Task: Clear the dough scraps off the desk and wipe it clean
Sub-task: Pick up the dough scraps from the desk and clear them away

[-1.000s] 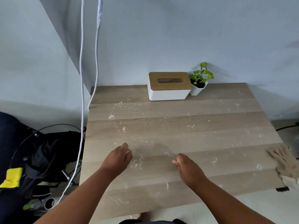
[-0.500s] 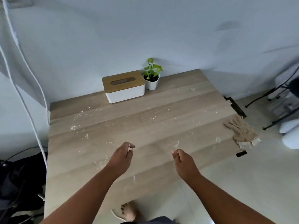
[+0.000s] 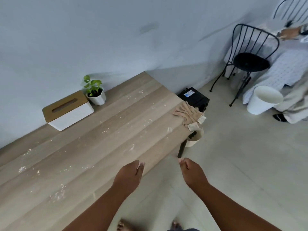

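The wooden desk (image 3: 106,152) is dusted with flour and small dough scraps (image 3: 169,129), with more crumbs near its front left (image 3: 56,195). My left hand (image 3: 129,177) hovers over the desk's front edge, its fingers curled and pinching pale dough bits at the tips. My right hand (image 3: 193,174) is off the desk, above the floor, and also pinches small pale bits. A beige cloth (image 3: 188,114) lies crumpled on the desk's right corner. A small white bin (image 3: 194,139) stands on the floor beside the desk leg under that corner.
A tissue box (image 3: 66,110) and a potted plant (image 3: 95,92) stand at the desk's back by the wall. On the floor to the right are a black box (image 3: 193,97), a black chair (image 3: 250,62), a large white bucket (image 3: 263,100) and a seated person (image 3: 291,72).
The view has swung right, away from the desk's middle towards its right corner and the floor. Both hands have lifted off the desk, still curled, and the right one now hangs over the floor.
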A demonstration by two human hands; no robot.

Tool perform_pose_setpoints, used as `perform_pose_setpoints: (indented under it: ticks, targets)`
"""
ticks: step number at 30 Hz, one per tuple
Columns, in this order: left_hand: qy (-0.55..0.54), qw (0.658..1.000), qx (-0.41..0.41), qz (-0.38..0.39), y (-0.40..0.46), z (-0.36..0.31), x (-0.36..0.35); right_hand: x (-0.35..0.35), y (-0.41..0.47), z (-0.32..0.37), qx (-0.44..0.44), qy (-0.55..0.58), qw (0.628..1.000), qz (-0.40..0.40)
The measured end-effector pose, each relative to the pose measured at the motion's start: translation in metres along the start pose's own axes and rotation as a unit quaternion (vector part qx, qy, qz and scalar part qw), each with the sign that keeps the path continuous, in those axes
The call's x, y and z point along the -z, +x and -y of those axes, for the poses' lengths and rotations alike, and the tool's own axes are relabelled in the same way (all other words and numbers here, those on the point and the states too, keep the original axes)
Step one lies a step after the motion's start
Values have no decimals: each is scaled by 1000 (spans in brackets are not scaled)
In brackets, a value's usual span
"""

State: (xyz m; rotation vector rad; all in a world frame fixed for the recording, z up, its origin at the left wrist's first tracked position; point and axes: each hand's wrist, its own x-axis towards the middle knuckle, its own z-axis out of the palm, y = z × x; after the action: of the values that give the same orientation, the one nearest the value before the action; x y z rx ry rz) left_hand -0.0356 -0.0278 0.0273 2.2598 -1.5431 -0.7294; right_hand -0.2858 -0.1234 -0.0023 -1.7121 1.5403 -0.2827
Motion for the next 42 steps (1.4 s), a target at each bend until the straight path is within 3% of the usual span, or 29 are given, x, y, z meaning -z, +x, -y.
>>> perform_pose_setpoints:
  ticks: [4,8,17,27,37,42]
  targets:
    - [6,999,-28,21,5,-40,-23,30,-9,-35,-48,70,995,-58]
    - [-67,997,-11,32,19,-74,-47,58,-11,-58,-99,147,979,-103]
    - [-134,986,11,102,63,-132,-93,89,-8,-98,-162,194,956,-145]
    - [-225,951,33,211,152,-204,-156,153,49,-122,-211,151,954,-147]
    - [-233,926,24,296,235,-255,-177,186,121,-107,-247,226,933,-134]
    - [-270,908,81,310,265,-281,-185,201,150,-114,-245,229,935,-117]
